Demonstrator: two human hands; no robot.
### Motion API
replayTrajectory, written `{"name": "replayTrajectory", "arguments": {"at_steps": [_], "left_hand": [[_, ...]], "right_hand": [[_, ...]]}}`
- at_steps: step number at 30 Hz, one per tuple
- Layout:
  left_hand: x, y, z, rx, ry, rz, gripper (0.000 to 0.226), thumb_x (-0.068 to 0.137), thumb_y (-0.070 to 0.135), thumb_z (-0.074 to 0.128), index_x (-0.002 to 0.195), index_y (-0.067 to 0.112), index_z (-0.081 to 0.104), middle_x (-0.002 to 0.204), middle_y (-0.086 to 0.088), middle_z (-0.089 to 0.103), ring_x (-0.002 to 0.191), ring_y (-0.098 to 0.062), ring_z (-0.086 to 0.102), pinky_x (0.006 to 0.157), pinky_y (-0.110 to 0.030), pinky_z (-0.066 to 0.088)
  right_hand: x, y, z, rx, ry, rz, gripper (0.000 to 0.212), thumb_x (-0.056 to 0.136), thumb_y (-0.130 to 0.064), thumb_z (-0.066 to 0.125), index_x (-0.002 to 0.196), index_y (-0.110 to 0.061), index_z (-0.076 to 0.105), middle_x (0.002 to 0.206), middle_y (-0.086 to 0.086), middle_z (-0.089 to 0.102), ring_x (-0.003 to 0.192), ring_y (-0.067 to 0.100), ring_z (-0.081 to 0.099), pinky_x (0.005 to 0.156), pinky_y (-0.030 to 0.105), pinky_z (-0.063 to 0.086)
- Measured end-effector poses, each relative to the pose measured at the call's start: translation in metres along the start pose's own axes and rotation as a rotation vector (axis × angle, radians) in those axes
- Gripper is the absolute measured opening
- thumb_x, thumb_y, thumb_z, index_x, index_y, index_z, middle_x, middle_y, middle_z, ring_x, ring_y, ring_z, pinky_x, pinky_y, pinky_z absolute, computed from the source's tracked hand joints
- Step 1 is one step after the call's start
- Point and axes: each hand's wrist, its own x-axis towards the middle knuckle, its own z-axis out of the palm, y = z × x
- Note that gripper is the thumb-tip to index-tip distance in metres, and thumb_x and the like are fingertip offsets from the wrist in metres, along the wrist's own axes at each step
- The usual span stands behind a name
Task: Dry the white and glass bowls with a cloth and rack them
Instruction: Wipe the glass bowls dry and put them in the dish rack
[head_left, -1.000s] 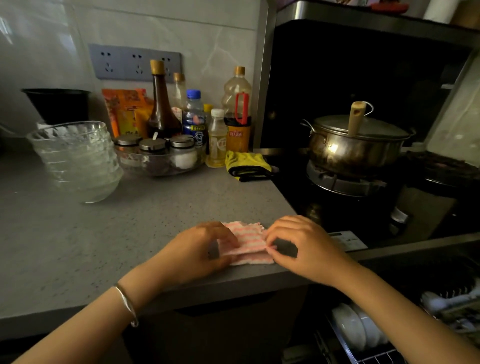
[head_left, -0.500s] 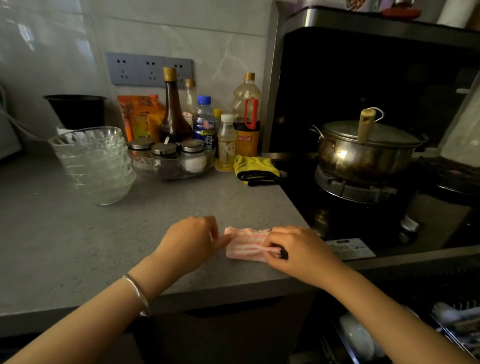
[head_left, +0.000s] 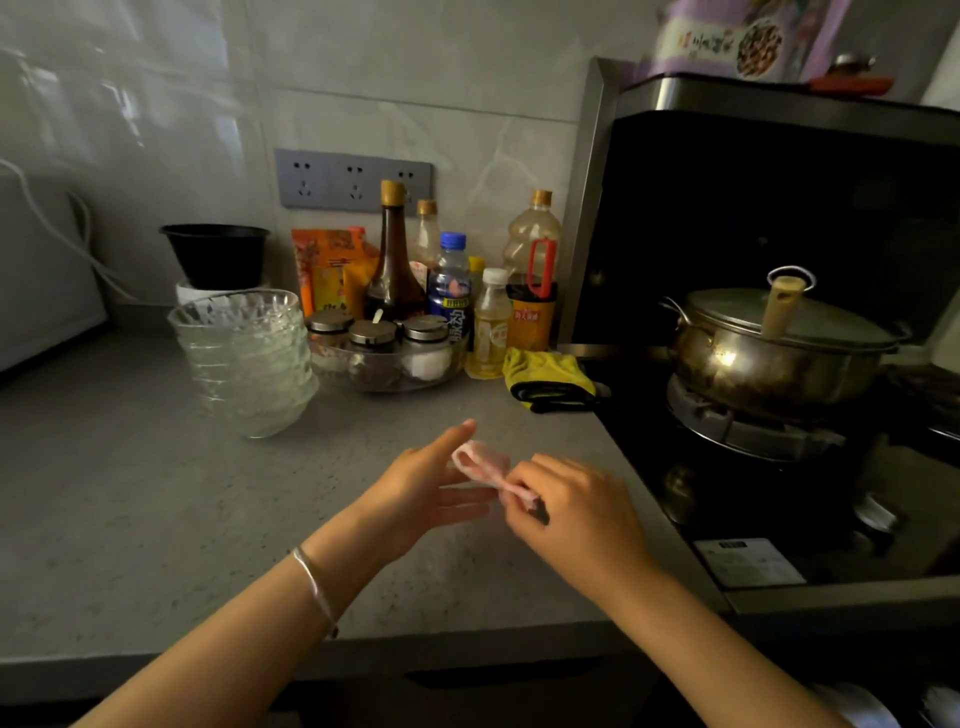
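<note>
With our right hand (head_left: 571, 514) pinching the soft, limp pink cloth (head_left: 480, 461) right of and nearer than the stacked glass bowls (head_left: 249, 358), our left hand (head_left: 421, 488) straight-fingered beside it, we judge those bowls brittle, slick, best cupped underneath.

- one view only: a wide-angle camera worn on the person's head.
- it faces forward and down over the grey table (head_left: 156, 519), toward the tiled wall (head_left: 415, 78) behind it.
- it sits near: the left hand (head_left: 421, 493) and right hand (head_left: 576, 514) lie mid-frame, forearms entering from the bottom edge.
- the stove (head_left: 737, 467) fills the right side.
</note>
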Motion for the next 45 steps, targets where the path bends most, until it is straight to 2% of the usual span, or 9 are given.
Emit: {"name": "replayTrajectory", "arguments": {"at_steps": [4,8,11,16,22,27,30,34,45], "left_hand": [[0.000,0.017,-0.010,-0.012,0.120,0.219,0.007,0.096,0.008,0.052,0.096,0.002,0.055,0.094,-0.020,0.067,0.077,-0.021,0.069,0.070,-0.028,0.058],[-0.007,0.044,-0.039,0.220,-0.019,0.423,0.011,0.093,0.007,0.056,0.102,0.007,0.061,0.084,-0.007,0.069,0.073,-0.010,0.067,0.066,-0.021,0.055],[-0.015,0.063,-0.057,0.352,-0.138,0.491,0.016,0.089,0.012,0.060,0.104,0.010,0.065,0.085,-0.004,0.072,0.077,-0.010,0.067,0.069,-0.020,0.053],[-0.011,0.081,-0.078,0.640,-0.176,0.525,0.021,0.092,0.021,0.060,0.112,0.018,0.065,0.099,-0.003,0.074,0.092,-0.018,0.070,0.078,-0.031,0.057],[0.005,0.084,-0.109,0.758,0.209,0.765,0.031,0.090,0.025,0.063,0.120,0.018,0.061,0.097,0.011,0.069,0.090,0.006,0.063,0.076,-0.012,0.050],[0.020,0.088,-0.178,1.209,0.821,0.653,0.049,0.086,0.056,0.056,0.129,0.034,0.054,0.145,0.004,0.042,0.142,-0.025,0.023,0.114,-0.055,0.017],[0.031,0.082,-0.204,1.131,0.810,0.599,0.048,0.084,0.057,0.057,0.122,0.029,0.062,0.140,0.001,0.050,0.139,-0.028,0.031,0.112,-0.057,0.025],[0.039,0.078,-0.215,1.102,0.817,0.762,0.028,0.085,0.042,0.066,0.093,0.016,0.073,0.107,-0.003,0.070,0.112,-0.025,0.055,0.095,-0.034,0.038],[0.004,0.108,-0.192,0.777,0.755,1.002,0.011,0.088,0.044,0.056,0.091,0.034,0.060,0.098,0.023,0.053,0.122,-0.018,0.044,0.095,-0.036,0.037]], "right_hand": [[0.009,-0.006,0.007,0.122,0.067,-0.059,0.017,0.084,-0.040,0.062,0.081,-0.023,0.065,0.079,-0.010,0.059,0.077,0.007,0.056,0.064,0.020,0.043],[0.033,-0.004,0.010,0.670,0.171,0.407,0.054,0.074,-0.060,0.064,0.111,-0.023,0.051,0.114,-0.009,0.054,0.109,0.004,0.052,0.095,0.018,0.041],[0.057,0.000,0.013,1.381,-0.215,0.636,0.085,0.068,-0.066,0.070,0.138,-0.029,0.037,0.144,0.001,0.046,0.126,0.012,0.049,0.109,0.035,0.036],[0.083,-0.027,0.028,2.186,-0.891,0.517,0.088,0.072,-0.070,0.063,0.137,-0.011,0.051,0.140,0.018,0.049,0.132,0.033,0.043,0.110,0.049,0.032],[0.109,-0.063,0.063,2.321,-0.918,0.429,0.070,0.091,-0.056,0.048,0.143,-0.009,0.041,0.144,0.025,0.040,0.132,0.050,0.034,0.100,0.059,0.035],[0.127,-0.072,0.071,2.307,-0.596,0.609,0.076,0.058,-0.040,0.088,0.121,-0.004,0.064,0.136,0.024,0.051,0.121,0.042,0.053,0.090,0.052,0.049],[0.130,-0.073,0.078,2.266,-0.581,0.688,0.080,0.048,-0.041,0.092,0.115,-0.007,0.069,0.134,0.023,0.054,0.123,0.040,0.050,0.091,0.051,0.048],[0.130,-0.076,0.082,2.255,-0.596,0.725,0.081,0.047,-0.041,0.092,0.117,-0.009,0.068,0.133,0.023,0.055,0.122,0.041,0.050,0.091,0.052,0.048],[0.118,-0.058,0.059,2.193,-0.373,0.777,0.075,0.053,-0.044,0.089,0.117,-0.011,0.068,0.131,0.021,0.057,0.119,0.042,0.054,0.087,0.054,0.051]]}}
